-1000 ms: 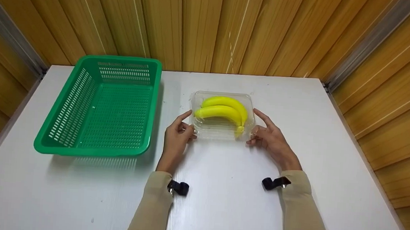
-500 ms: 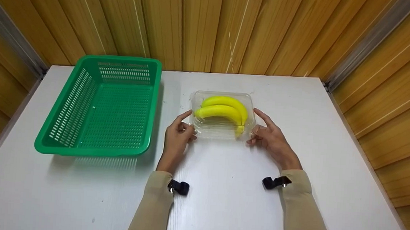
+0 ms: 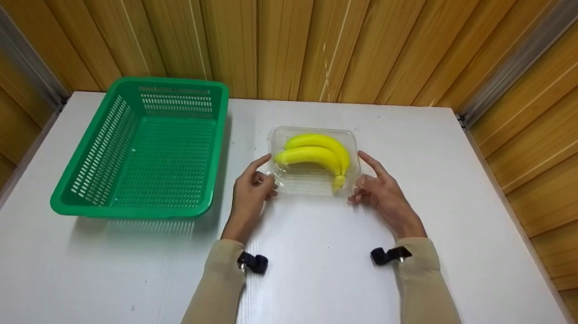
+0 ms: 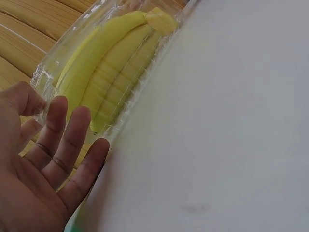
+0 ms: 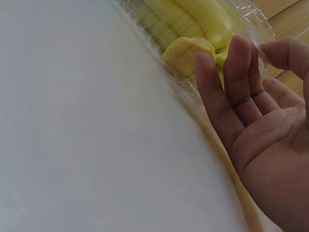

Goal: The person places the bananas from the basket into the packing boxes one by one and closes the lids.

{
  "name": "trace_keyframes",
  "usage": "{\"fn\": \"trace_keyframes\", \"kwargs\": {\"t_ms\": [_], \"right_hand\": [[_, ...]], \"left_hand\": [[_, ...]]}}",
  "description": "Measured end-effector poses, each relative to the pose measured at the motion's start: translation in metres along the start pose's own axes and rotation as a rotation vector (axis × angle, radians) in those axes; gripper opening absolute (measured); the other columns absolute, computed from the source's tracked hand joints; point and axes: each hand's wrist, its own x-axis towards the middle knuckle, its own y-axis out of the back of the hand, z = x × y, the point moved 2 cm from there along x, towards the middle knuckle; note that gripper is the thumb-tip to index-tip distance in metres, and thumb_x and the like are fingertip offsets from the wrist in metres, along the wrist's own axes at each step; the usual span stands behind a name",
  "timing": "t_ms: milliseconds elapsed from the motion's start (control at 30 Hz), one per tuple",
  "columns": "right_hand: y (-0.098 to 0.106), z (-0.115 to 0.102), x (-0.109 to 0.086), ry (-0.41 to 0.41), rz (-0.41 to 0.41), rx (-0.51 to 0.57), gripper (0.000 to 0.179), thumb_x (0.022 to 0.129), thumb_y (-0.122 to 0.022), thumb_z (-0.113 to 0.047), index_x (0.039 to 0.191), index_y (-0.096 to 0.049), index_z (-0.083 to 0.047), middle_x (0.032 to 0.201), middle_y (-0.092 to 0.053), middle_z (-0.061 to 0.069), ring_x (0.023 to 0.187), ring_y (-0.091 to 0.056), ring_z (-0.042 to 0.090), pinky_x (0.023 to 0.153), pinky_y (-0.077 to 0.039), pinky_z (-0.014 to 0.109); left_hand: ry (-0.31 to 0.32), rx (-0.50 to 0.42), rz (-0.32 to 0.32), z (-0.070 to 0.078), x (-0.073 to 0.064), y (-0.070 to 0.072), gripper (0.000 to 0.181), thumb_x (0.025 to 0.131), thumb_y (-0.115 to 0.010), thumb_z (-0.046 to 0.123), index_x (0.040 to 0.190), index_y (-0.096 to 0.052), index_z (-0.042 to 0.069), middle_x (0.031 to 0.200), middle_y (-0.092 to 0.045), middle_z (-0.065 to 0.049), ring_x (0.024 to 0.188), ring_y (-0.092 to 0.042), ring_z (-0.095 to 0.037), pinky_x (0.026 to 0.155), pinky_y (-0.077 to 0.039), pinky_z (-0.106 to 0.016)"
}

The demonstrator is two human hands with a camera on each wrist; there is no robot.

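Observation:
A clear plastic box (image 3: 305,186) with its lid down stands on the white table, a bunch of yellow bananas (image 3: 315,155) inside it. Their joined stem (image 5: 188,55) points to the box's right front corner. At the left side, my left hand (image 3: 252,192) pinches the box's edge between thumb and fingers, its index finger stretched along the side. My right hand (image 3: 381,194) pinches the opposite edge in the same way, index finger extended toward the back. In the left wrist view, the bananas (image 4: 104,67) show through the ribbed plastic wall.
A green plastic basket (image 3: 130,212) with slotted walls stands on the table (image 3: 326,286) to the left of the box. Wood-patterned panels (image 3: 282,39) rise behind the table and at both sides. Each sleeve cuff carries a small black camera (image 3: 254,263).

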Motion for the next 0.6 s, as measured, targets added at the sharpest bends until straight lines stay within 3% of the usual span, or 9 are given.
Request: {"fn": "trace_keyframes", "kwargs": {"t_ms": [600], "right_hand": [[0.0010,0.0007,0.0008,-0.001,0.003,-0.029,0.070,0.104,-0.061,-0.005,0.165,-0.039,-0.031,0.088,-0.060,0.009,0.079,-0.063,0.023,0.085,-0.063,0.045]], "left_hand": [[-0.008,-0.019,-0.004,-0.0019,-0.0002,0.0006,0.050,0.098,-0.063,0.000,0.148,-0.063,0.008,0.075,-0.063,-0.007,0.065,-0.065,-0.019,0.063,-0.057,-0.027]]}}
